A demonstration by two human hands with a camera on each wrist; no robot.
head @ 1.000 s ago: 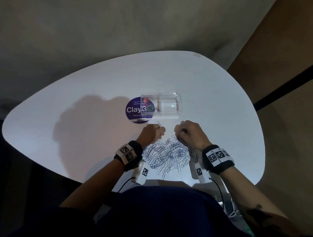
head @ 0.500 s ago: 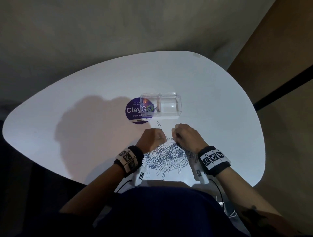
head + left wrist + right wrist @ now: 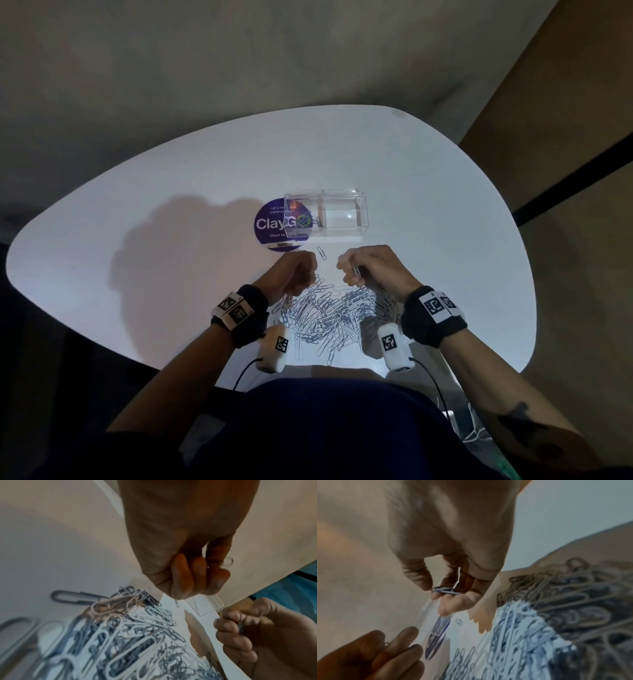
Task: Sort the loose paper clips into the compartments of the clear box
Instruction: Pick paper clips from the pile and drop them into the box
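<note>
Since a second ago both your hands pulled back toward you and lifted a bit off the pile; box and sticker haven't moved. One stray clip (image 3: pixel 321 254) that was by your left fingertips now lies alone on the table (image 3: pixel 445 240), between the hands and the box.

Left to right:

- Round purple sticker (image 3: pixel 270 224), flat, glossy, white lettering, partly under the box's left end.
- Clear box (image 3: pixel 346 214): hard transparent plastic, rectangular, two compartments. A few clips in the left one, the right one looks bare.
- Left hand (image 3: pixel 296 275): fingers curled tight, nearly a fist. The left wrist view shows a thin wire clip (image 3: pixel 227 561) pinched at the fingertips, sticking out past them.
- Pile of paper clips (image 3: pixel 329 311): bent steel wire, oval loops, silvery, tangled flat on the matte white table, just on your side of both hands.
- Right hand (image 3: pixel 371 270): thumb and fingers closed together on a small bunch of clips (image 3: pixel 445 589), a few stacked, bluish-grey in the right wrist view. Hand is above the far right edge of the pile, not touching the box.
</note>
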